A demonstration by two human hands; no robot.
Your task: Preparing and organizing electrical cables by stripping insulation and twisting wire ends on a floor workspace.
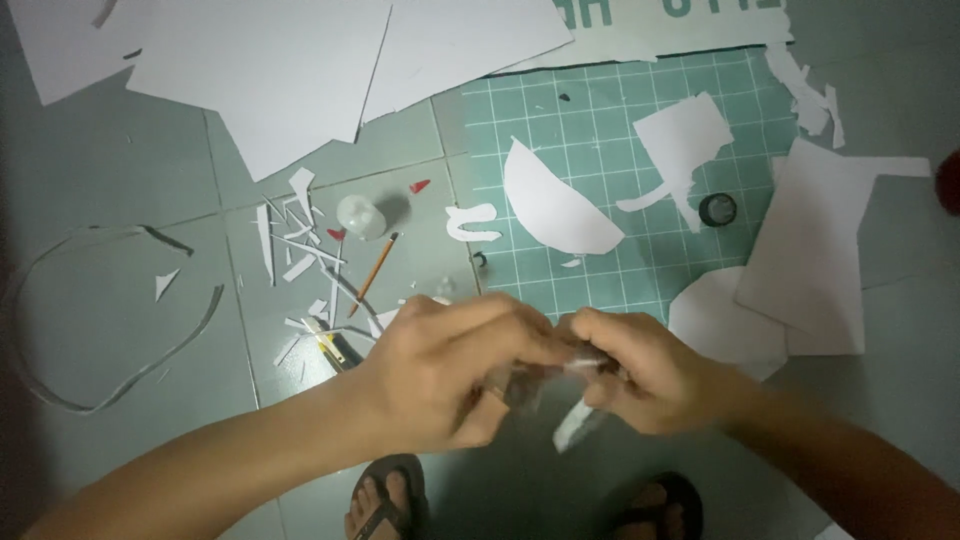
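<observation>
My left hand (450, 365) and my right hand (645, 370) meet low in the middle of the view, above the tiled floor. Together their fingers pinch a small clear, shiny item (575, 380), perhaps a roll or strip of transparent tape; a pale strip of it (578, 425) hangs down below my right hand. Most of the item is hidden by my fingers. Just behind the hands lies a green cutting mat (600, 130) with white paper cut-outs on it, including a half-round piece (555, 205).
Large white sheets (270, 70) cover the floor at the top. Paper scraps (295, 245), a pencil (375, 273) and a yellow-black cutter (330, 345) lie left of my hands. A small dark ring (717, 208) sits on the mat. My sandalled feet (385, 500) show below.
</observation>
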